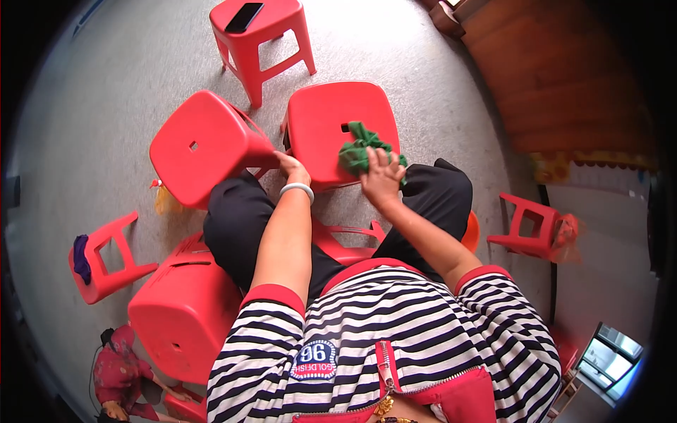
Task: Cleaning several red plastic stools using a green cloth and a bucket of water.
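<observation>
My right hand (382,174) presses a crumpled green cloth (365,148) onto the seat of a red plastic stool (322,121) in front of me. Part of the cloth lies by the slot in the seat. Beside it, at the left, a second red stool (185,164) leans with its seat tilted toward the left, near my knee. My left hand (293,168), with a pale bangle at the wrist, grips that stool near its leg; some fingers are hidden.
Ahead stands another red stool (285,45) with a black phone (244,17). Red stacked stools (177,328) are beside my left leg. A stool with a purple cloth (81,259) is farther left. At right are an orange container (470,232) and a stool (529,227). A person (120,359) sits lower left.
</observation>
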Demonstrator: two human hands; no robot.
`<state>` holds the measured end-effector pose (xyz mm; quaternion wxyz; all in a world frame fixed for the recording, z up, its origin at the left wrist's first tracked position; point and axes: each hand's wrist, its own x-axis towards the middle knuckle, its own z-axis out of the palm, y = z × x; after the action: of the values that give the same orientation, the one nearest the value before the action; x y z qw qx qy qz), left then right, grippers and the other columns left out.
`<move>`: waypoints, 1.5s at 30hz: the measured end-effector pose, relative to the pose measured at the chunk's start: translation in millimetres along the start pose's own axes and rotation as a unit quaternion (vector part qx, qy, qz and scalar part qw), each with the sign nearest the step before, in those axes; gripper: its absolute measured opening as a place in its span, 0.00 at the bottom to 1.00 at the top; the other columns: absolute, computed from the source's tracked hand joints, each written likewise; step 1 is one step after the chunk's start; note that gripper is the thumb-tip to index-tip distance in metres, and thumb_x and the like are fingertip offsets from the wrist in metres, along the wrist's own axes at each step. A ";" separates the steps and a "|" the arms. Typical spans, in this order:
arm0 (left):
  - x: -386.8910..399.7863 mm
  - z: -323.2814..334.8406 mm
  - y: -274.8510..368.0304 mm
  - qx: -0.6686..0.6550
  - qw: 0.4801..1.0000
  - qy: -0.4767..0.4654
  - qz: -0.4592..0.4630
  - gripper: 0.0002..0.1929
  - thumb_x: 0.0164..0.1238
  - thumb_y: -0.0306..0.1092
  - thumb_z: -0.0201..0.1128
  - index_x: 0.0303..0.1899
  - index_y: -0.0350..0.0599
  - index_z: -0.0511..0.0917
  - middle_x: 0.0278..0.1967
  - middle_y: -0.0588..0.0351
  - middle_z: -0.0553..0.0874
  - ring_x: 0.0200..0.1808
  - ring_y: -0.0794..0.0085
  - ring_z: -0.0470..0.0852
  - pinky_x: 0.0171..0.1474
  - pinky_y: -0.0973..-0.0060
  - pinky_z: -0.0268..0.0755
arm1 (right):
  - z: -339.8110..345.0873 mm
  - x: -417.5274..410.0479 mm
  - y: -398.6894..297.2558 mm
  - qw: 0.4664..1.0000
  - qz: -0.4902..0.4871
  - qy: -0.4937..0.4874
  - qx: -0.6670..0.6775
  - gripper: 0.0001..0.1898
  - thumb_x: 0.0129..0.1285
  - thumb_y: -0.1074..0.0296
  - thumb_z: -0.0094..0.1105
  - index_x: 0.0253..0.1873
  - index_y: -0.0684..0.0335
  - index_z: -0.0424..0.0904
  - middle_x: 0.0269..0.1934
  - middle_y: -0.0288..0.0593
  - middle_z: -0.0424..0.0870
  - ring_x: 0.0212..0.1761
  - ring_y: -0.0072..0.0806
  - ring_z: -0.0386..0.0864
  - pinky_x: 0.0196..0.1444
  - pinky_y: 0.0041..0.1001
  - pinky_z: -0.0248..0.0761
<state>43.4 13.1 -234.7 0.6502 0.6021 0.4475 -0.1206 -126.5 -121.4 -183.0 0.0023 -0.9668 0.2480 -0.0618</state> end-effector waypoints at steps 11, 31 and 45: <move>40.0 -35.3 -8.2 -0.156 0.954 -0.212 -0.146 0.52 0.69 0.82 0.27 0.68 0.44 0.76 0.69 0.50 0.78 0.70 0.55 0.74 0.76 0.57 0.58 | 1.8 96.7 -121.7 0.979 -0.156 0.015 0.131 0.32 0.64 0.47 0.63 0.72 0.44 0.71 0.68 0.39 0.71 0.74 0.47 0.61 0.66 0.55 0.55; 3.7 6.0 38.8 -0.024 0.946 -0.320 -0.048 0.39 0.84 0.63 0.29 0.76 0.36 0.60 0.76 0.43 0.67 0.76 0.50 0.66 0.78 0.56 0.59 | 99.8 140.6 125.5 0.613 0.382 -0.167 0.671 0.21 0.73 0.43 0.51 0.46 0.54 0.86 0.37 0.38 0.89 0.34 0.30 0.86 0.43 0.33 0.79; -11.6 5.1 122.1 -0.040 0.928 -0.369 0.035 0.30 0.69 0.47 0.72 0.64 0.35 0.76 0.58 0.47 0.85 0.58 0.59 0.84 0.65 0.61 0.75 | -11.6 189.4 109.5 0.385 0.291 -0.272 0.833 0.20 0.72 0.43 0.53 0.40 0.53 0.85 0.32 0.40 0.89 0.29 0.34 0.86 0.39 0.36 0.83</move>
<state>124.0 34.2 -144.4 0.7967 0.5038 0.1591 -0.2935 -15.7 -308.0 -152.9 0.8911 -0.3152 0.3248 0.0331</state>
